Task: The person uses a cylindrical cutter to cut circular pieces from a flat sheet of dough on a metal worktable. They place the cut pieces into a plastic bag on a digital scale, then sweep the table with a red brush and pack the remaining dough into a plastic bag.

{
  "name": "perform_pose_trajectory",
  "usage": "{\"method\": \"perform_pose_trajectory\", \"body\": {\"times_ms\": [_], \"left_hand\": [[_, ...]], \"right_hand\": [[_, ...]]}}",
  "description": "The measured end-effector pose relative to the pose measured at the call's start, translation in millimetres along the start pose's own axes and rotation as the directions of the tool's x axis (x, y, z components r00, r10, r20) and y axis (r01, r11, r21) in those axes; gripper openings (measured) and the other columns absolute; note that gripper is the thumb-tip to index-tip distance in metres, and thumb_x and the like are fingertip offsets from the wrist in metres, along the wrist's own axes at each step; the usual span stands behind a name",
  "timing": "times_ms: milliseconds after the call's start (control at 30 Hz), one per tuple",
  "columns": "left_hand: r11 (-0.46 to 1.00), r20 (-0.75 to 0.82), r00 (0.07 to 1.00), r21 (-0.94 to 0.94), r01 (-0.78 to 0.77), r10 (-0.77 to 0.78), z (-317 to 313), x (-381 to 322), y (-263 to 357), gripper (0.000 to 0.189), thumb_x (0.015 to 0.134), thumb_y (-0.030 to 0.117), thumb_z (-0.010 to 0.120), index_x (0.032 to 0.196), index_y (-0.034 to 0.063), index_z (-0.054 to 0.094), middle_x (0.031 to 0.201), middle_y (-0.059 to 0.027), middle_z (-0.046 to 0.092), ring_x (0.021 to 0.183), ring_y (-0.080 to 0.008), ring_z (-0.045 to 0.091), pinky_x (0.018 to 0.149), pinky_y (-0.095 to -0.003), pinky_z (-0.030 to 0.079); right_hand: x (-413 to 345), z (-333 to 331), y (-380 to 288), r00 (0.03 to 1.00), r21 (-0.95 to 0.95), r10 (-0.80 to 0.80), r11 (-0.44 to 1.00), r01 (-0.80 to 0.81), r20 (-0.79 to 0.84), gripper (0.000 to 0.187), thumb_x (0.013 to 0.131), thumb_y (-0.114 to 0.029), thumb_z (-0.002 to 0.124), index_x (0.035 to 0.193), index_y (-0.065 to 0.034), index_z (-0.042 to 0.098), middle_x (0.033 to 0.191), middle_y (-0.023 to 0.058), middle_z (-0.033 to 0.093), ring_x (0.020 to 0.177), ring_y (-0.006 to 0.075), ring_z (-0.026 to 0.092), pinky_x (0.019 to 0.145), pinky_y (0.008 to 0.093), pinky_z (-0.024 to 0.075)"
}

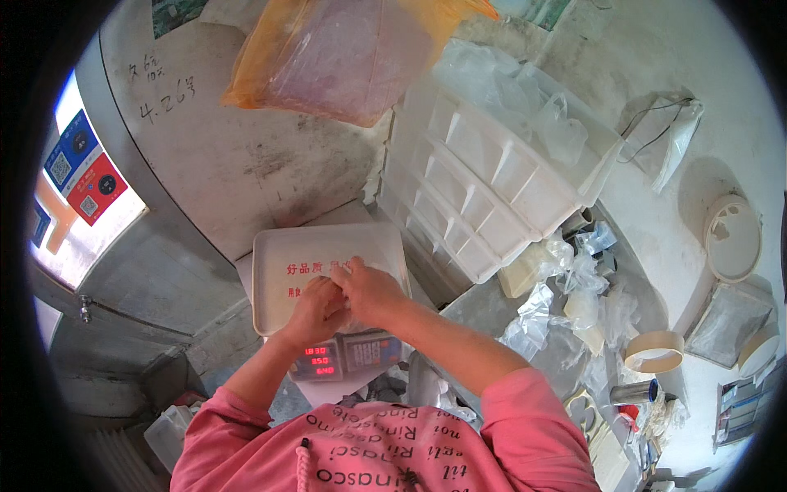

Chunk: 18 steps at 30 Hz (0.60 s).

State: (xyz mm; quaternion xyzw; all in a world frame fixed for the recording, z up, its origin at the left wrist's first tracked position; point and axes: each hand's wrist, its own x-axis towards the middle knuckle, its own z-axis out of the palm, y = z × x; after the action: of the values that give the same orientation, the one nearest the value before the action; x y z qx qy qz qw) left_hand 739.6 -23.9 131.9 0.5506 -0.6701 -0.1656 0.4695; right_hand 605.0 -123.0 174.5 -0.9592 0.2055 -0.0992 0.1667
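Observation:
My left hand (pixel 320 310) and my right hand (pixel 372 295) meet above the pale tray (pixel 276 246) of a digital scale, fingers bent and drawn close together. Something thin and see-through, perhaps a plastic bag (pixel 355 324), shows faintly below the right hand. What lies between the fingertips is hidden by the hands. Red printed characters on the tray are partly covered by them. Below the tray's near edge sit the scale's lit red display (pixel 316 361) and its keypad (pixel 369 352).
A white plastic crate (pixel 473 184) stands tilted in view to the right, with clear plastic bags (pixel 559 129) in it. An orange bag (pixel 344 55) is beyond the tray. Crumpled bags (pixel 535 313), a tape roll (pixel 655 352) and scissors (pixel 581 409) lie at right.

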Motion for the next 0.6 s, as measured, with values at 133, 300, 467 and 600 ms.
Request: {"method": "perform_pose_trajectory", "body": {"times_ms": [133,300,467,600], "left_hand": [[0.857,-0.009,0.934,-0.402,0.323,-0.356,14,1,-36,0.026,0.08,0.003,0.059,0.106,0.0033,0.058,0.091,-0.0151,0.061,0.082,-0.0259,0.058,0.076,-0.0369,0.046],[0.952,0.179,0.94,-0.044,0.303,-0.291,-1,34,-37,0.015,0.083,0.01,0.059,0.094,0.0029,0.067,0.082,-0.0154,0.066,0.077,-0.0292,0.064,0.072,-0.0379,0.049],[0.856,0.158,0.917,0.444,0.267,-0.368,0,34,-34,0.023,0.083,0.025,0.06,0.096,0.0062,0.063,0.081,-0.0157,0.066,0.075,-0.035,0.065,0.065,-0.0465,0.048],[0.809,0.184,0.89,0.52,0.272,-0.418,13,27,-17,0.034,0.081,0.028,0.062,0.11,0.0096,0.059,0.092,-0.0198,0.066,0.083,-0.0393,0.064,0.077,-0.0631,0.043]], "right_hand": [[10,30,9,0.984,-0.043,0.147,0.987,-0.152,-0.102,0.03,0.08,-0.021,0.059,0.107,-0.009,0.051,0.101,0.0206,0.057,0.084,0.0363,0.064,0.072,0.0443,0.0531],[-6,15,7,0.954,-0.069,0.244,0.963,-0.259,-0.176,0.025,0.077,-0.018,0.059,0.1,-0.011,0.057,0.086,0.0144,0.063,0.076,0.035,0.064,0.066,0.0466,0.0521],[-19,16,1,0.994,-0.047,0.047,0.998,-0.052,-0.099,0.02,0.076,-0.019,0.061,0.094,-0.0102,0.062,0.08,0.0135,0.062,0.076,0.0343,0.064,0.065,0.0455,0.0513],[-68,23,5,0.96,0.151,0.117,0.985,-0.081,-0.254,0.011,0.083,-0.016,0.06,0.085,-0.0052,0.059,0.081,0.0148,0.06,0.075,0.0358,0.06,0.065,0.0449,0.047]]}}
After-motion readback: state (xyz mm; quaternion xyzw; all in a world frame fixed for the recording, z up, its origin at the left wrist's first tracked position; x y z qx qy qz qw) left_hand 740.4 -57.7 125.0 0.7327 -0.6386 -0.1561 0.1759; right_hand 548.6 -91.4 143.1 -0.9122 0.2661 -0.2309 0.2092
